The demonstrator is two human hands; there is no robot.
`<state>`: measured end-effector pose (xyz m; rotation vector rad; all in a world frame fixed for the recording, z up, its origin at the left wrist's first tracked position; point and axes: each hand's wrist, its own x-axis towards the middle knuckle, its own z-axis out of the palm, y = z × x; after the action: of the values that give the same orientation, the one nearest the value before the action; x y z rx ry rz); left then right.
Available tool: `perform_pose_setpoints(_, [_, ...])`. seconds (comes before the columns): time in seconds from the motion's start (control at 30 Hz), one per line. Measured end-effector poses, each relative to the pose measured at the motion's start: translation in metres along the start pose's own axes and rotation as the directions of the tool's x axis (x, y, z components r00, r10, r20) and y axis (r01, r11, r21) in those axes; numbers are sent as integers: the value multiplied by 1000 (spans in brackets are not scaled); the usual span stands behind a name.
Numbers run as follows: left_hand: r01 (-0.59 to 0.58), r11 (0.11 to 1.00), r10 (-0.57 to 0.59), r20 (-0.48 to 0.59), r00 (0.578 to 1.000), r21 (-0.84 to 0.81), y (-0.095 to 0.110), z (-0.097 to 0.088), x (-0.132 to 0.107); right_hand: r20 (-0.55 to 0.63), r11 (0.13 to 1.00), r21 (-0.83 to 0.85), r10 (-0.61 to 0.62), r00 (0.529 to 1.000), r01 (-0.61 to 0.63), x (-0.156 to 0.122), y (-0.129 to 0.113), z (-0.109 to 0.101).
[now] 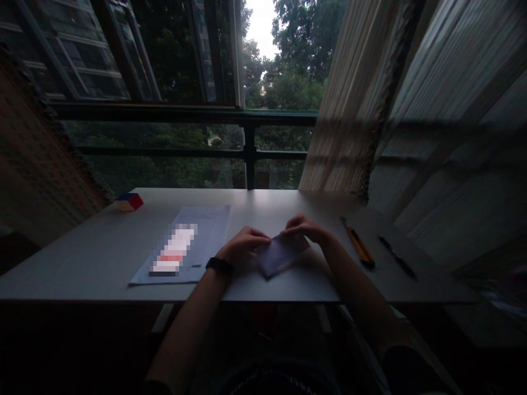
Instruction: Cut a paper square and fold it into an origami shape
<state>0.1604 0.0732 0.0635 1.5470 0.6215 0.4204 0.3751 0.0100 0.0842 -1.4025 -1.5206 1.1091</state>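
Paper (pixel 284 255) is sitting between my two hands at the near side of the worktop (pixel 263 206). My left grip (pixel 245 241) is pinching its left corner; my right grip (pixel 307 226) is pinching its far edge. A sheet (pixel 214 225) is lying to the left, a cube (pixel 130 202) is resting beyond it, and a cutter (pixel 359 244) and pen (pixel 397 257) are lying to the right.

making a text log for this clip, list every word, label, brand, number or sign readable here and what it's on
No text can be read.
Dark garment, bottom edge: pale lettering, too blurred.
Flat sheet on the left: faint marks, too small; its pixelated patch is unreadable.
Paper in both hands: nothing legible.
Yellow cutter and dark pen-like item: nothing legible.
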Motion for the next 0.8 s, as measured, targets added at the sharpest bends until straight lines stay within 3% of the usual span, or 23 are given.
perform_pose_setpoints(0.3, [111,989,-98,132,986,-93,3,-4,-2,-206,989,138,79,975,-51,-20,-2,-35])
perform_pose_setpoints(0.37, [123,987,-112,104,988,-106,3,-5,-1,-272,984,174,95,957,-48,-24,1,-46])
perform_pose_setpoints(0.47, [76,984,-83,-33,996,-164,2,-3,2,-315,980,185,126,941,-69,-26,6,-54])
perform_pose_setpoints(0.6, [-61,984,33,-160,987,-169,2,3,7,-243,980,195,72,967,-24,-15,6,-36])
perform_pose_setpoints(0.8, [-106,994,112,-230,967,41,0,6,9,-143,972,233,17,990,17,6,8,7])
